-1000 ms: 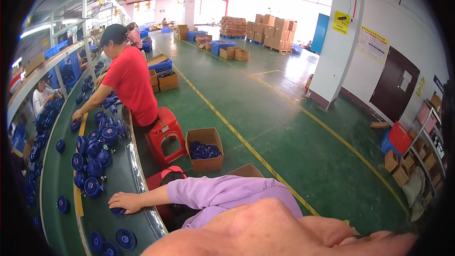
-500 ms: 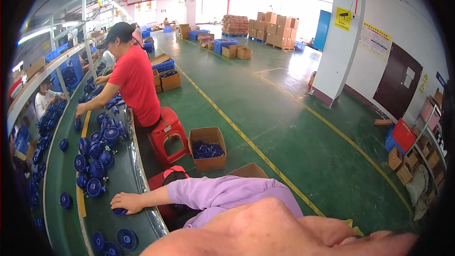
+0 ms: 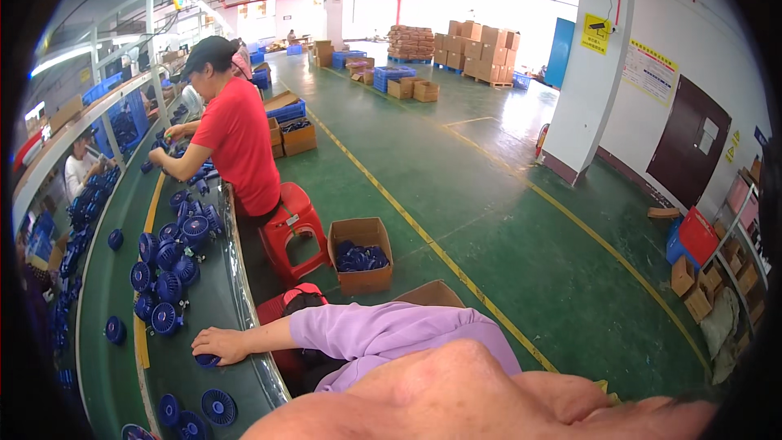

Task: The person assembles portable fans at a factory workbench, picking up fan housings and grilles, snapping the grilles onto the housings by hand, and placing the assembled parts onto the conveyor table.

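My right hand (image 3: 220, 345), at the end of a purple sleeve, reaches across the near edge of the green work surface. Its fingers curl down over a round blue fan head (image 3: 207, 361), which they partly hide. Close below it lie several more slatted blue fan heads, one of them a fan head (image 3: 218, 407) lying flat. Beyond the hand is a heap of blue handheld fans (image 3: 169, 287), some with small pale parts sticking out. My left hand is out of the picture.
A co-worker in red (image 3: 236, 126) sits farther along the line, both hands over blue parts. A red stool (image 3: 295, 224) and a carton of blue parts (image 3: 364, 281) stand beside the line. Shelving (image 3: 737, 236) is at the right, stacked cartons (image 3: 481, 53) far back.
The co-worker has drawn both hands up and closer in, with a blue part in them. The view has shifted slightly, and another fan head shows at the lower left. My right hand stays put.
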`<state>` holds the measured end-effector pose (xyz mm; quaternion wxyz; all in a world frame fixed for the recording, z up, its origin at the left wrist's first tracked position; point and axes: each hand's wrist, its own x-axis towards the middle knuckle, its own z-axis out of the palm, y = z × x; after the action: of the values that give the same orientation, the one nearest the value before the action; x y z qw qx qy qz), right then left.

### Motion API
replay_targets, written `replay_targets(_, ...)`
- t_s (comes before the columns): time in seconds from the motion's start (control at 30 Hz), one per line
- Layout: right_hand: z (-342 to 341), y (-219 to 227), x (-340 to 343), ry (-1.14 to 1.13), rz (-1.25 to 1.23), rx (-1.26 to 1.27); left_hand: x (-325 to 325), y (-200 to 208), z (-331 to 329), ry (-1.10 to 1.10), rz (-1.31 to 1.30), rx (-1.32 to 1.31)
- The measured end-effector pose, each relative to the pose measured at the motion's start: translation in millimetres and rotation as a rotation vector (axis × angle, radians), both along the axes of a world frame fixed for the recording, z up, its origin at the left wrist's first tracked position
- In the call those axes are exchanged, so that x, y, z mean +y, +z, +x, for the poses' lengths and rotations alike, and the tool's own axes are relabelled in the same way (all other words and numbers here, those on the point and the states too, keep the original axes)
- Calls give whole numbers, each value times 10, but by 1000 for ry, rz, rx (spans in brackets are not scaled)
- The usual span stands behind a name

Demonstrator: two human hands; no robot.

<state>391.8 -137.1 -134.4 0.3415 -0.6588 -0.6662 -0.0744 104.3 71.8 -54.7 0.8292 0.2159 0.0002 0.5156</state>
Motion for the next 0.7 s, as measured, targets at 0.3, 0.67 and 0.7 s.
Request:
replay_targets(0.3, -172, 358, 83, 140, 149, 30, -56, 92, -358, -47, 3, 31)
replay_targets(0.67, -714, 825, 600, 295, 166, 781, -650, -27, -307, -11, -36, 114)
replay_targets(0.7, -825, 965, 640, 381, 7, 975, -729, -17, -278, 24, -71, 158)
